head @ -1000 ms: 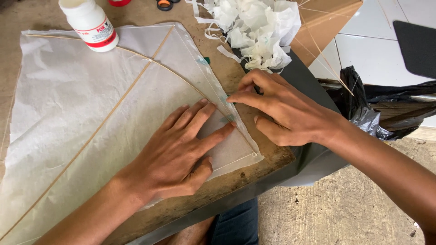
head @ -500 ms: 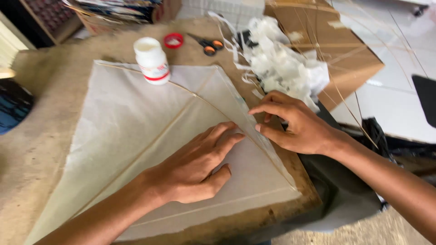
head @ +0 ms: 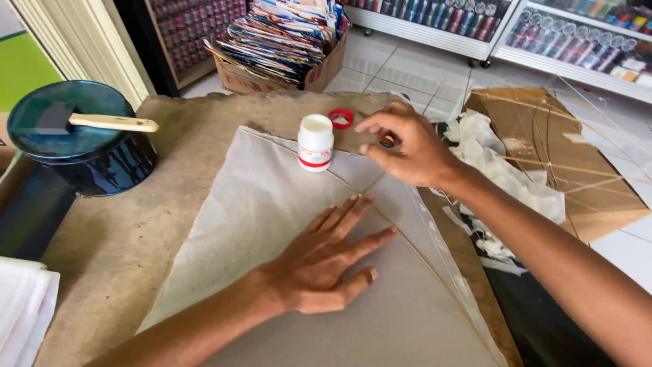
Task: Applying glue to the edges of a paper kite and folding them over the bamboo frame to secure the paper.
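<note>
Head view. A sheet of thin pale paper (head: pixel 272 224) with slender sticks (head: pixel 407 238) laid across it is spread on a rough brown table (head: pixel 122 238). The left hand (head: pixel 326 261) is pressed flat on the paper, fingers spread and closed on nothing, with the fingertips lying just beside the point where the sticks cross. The right hand (head: pixel 407 146) is held above the far edge of the paper; its thumb and forefinger are pinched narrowly around a small dark and orange object (head: pixel 388 141), too hidden by the fingers to be identified. A white bottle (head: pixel 316 143) with its top open stands upright on the paper, just to the left of the right hand, and its red cap (head: pixel 341 118) lies on the table close behind it.

The step in hand is judged to be a gluing stage: the paper is held down by one hand while a tool is fetched by the other. The next move is judged to call for the paper to be kept still and for the right hand to be brought down to the sticks near the left fingertips.

At the left, a dark tin (head: pixel 81 146) with a wooden-handled tool (head: pixel 109 122) laid across it is seen. Crumpled white scraps (head: pixel 502 177) lie at the right edge of the table.
</note>
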